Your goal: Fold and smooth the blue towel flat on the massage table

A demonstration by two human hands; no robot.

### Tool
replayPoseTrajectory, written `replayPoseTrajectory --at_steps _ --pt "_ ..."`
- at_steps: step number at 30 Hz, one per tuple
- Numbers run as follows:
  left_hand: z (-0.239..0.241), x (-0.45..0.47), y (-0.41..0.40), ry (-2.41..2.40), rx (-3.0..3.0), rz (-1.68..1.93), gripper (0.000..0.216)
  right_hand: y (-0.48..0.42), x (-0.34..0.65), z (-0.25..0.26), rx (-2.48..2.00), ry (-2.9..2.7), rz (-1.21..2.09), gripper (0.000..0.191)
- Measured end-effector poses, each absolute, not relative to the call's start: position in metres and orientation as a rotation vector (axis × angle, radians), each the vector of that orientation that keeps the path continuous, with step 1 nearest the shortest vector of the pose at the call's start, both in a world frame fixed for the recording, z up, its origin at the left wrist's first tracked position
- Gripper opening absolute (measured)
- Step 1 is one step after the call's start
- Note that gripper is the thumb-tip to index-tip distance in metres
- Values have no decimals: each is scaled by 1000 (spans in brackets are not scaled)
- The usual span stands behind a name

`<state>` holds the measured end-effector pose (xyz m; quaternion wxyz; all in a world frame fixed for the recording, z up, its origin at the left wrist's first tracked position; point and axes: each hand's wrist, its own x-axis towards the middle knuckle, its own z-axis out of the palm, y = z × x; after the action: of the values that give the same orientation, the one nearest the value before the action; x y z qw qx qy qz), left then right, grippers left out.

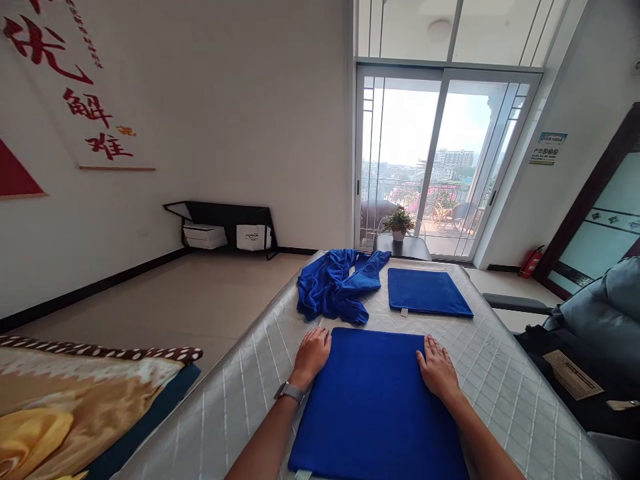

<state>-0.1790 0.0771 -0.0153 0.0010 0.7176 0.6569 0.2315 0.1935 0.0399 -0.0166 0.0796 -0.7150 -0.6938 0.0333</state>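
Observation:
A smooth, folded blue cloth [380, 400], roughly square, lies flat on the quilted silver-grey mattress [250, 373] in front of me. A small white tag pokes out at its near left corner. My left hand [313, 352] rests along the cloth's far left edge, fingers stretched forward. On the opposite side, my right hand [439, 367] lies flat at the far right edge with its fingers a little apart. Beyond my left hand sits a crumpled blue cloth [335, 287]. To the right of that lies a second, smaller-looking folded blue cloth [427, 292], also tagged.
A potted plant [399, 223] stands on a dark chair [403, 248] past the mattress, before sliding glass doors [400, 153]. A patterned blanket [85, 407] lies at the lower left. Dark seating [605, 327] is on the right; a black shelf [227, 215] lines the wall.

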Motion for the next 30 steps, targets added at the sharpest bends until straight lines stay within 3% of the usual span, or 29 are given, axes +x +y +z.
replayPoseTrajectory --at_steps 30 --pt "-19 -177 83 2025 2219 703 42 38 194 -14 -2123 -2060 140 70"
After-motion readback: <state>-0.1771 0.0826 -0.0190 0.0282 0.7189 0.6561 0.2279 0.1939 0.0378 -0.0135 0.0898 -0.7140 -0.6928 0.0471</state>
